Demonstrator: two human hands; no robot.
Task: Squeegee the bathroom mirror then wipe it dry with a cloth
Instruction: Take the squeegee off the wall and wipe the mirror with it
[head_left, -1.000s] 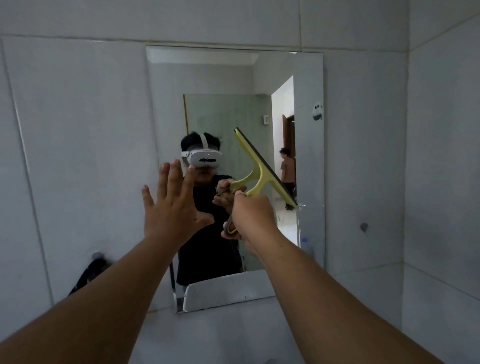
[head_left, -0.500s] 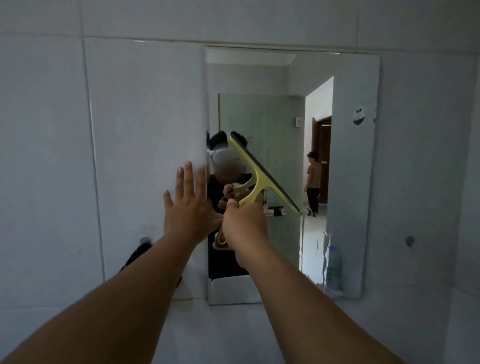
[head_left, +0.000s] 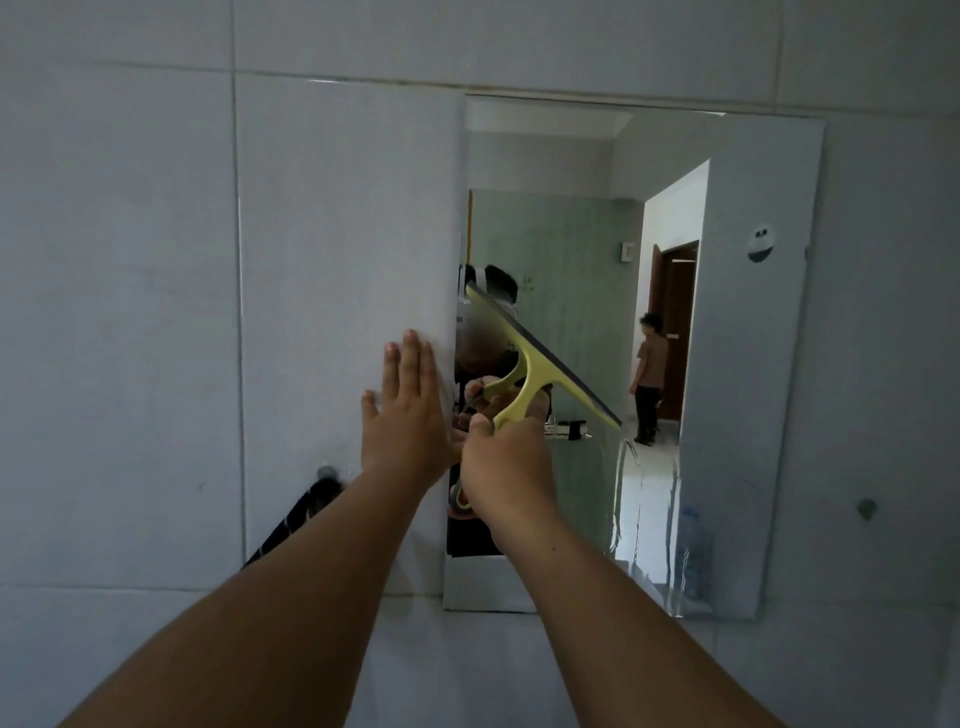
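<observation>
A frameless rectangular mirror (head_left: 737, 364) hangs on the grey tiled wall, right of centre. My right hand (head_left: 506, 467) is shut on the handle of a yellow squeegee (head_left: 530, 364). Its black blade slants from upper left to lower right across the mirror's left part. My left hand (head_left: 408, 410) is flat and open, fingers up, against the wall tile just left of the mirror's left edge. Wet streaks run down the glass below the blade's lower end. No cloth is visible.
A dark item (head_left: 301, 512) hangs from a wall hook (head_left: 326, 473) at lower left. A second wall knob (head_left: 866, 506) sits right of the mirror. A small round sticker (head_left: 759, 243) is on the glass. The mirror reflects a doorway and a standing person (head_left: 649, 376).
The view has swung left, so the mirror now sits further right. My left hand shifted off the glass onto the tile beside its left edge. The squeegee stays raised and tilted.
</observation>
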